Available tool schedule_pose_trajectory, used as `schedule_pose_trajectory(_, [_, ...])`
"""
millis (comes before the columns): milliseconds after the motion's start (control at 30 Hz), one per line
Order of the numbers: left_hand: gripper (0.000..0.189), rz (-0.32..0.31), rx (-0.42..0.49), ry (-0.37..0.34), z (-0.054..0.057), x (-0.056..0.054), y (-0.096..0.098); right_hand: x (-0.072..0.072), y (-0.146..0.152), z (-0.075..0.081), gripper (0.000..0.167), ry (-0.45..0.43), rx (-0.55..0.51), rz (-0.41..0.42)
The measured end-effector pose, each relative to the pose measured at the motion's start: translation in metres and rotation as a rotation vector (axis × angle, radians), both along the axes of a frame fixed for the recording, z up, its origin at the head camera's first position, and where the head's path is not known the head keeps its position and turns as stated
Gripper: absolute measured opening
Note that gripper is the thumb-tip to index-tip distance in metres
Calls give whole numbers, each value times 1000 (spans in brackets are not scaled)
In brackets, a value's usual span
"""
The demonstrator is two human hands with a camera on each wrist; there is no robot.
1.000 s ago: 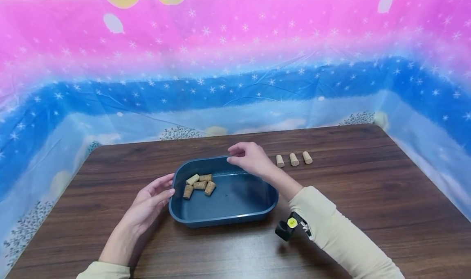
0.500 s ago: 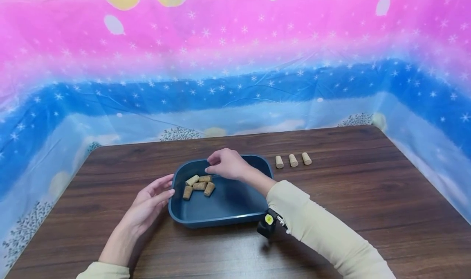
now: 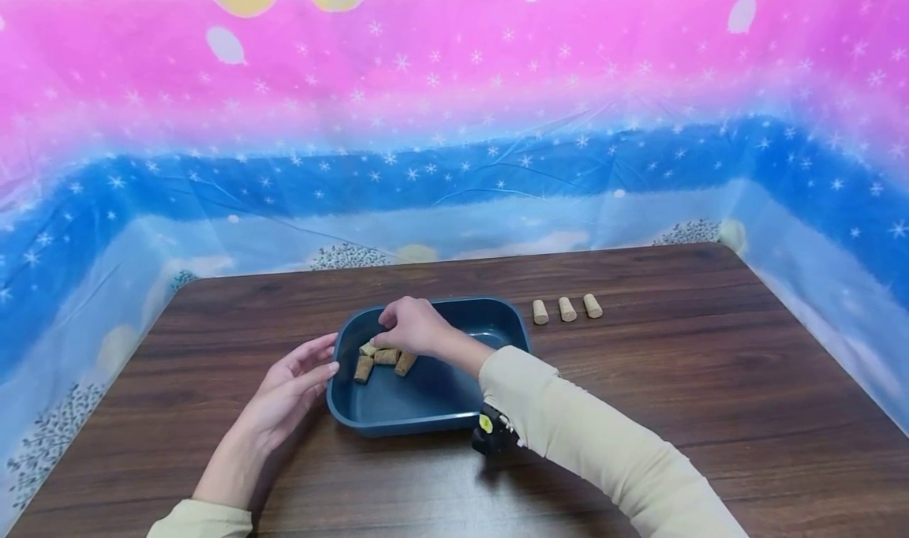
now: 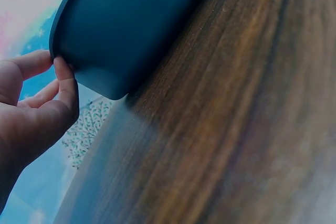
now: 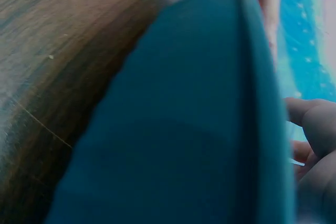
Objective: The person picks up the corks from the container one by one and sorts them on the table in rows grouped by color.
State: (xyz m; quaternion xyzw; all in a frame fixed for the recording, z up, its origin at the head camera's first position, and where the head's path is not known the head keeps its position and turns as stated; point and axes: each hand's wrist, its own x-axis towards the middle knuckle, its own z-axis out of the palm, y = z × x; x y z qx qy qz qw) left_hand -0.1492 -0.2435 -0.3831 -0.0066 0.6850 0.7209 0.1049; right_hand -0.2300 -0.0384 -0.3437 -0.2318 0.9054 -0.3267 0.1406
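My left hand (image 3: 287,388) rests at the left end of a dark blue plastic tub (image 3: 426,424), with thumb and fingertips right at its rim. The left wrist view shows those fingertips against the tub's outer wall (image 4: 121,30). Over the tub's left part is my right hand (image 3: 415,329), its thumb and index finger apart. The thumb tip overlaps a pale cork (image 3: 366,349) in the head view. Browner corks (image 3: 387,356) lie beside it on the tub's floor, one of them mostly hidden by the hand.
Three pale tapered corks (image 3: 566,310) stand in a short row to the right of the tub. All this is on a dark wooden table (image 3: 682,364). A patterned cloth (image 3: 454,167) hangs behind and at both sides. My right wrist carries a small black camera (image 3: 491,431).
My right hand has moved left and down from the tub's far rim to the corks inside. My left hand stays at the left end; the row of three corks is unchanged.
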Motion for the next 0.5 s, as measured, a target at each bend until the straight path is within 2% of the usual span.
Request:
schedule_pose_trajectory(133, [59, -4, 4, 0, 0, 0, 0, 5, -7, -5, 38, 25, 23, -16])
schedule_pose_trajectory(300, [59, -4, 1, 5, -1, 0, 0, 9, -14, -13, 29, 51, 28, -41])
schedule_pose_trajectory(500, [59, -6, -3, 7, -1, 0, 0, 11, -22, -18, 27, 91, 49, -110])
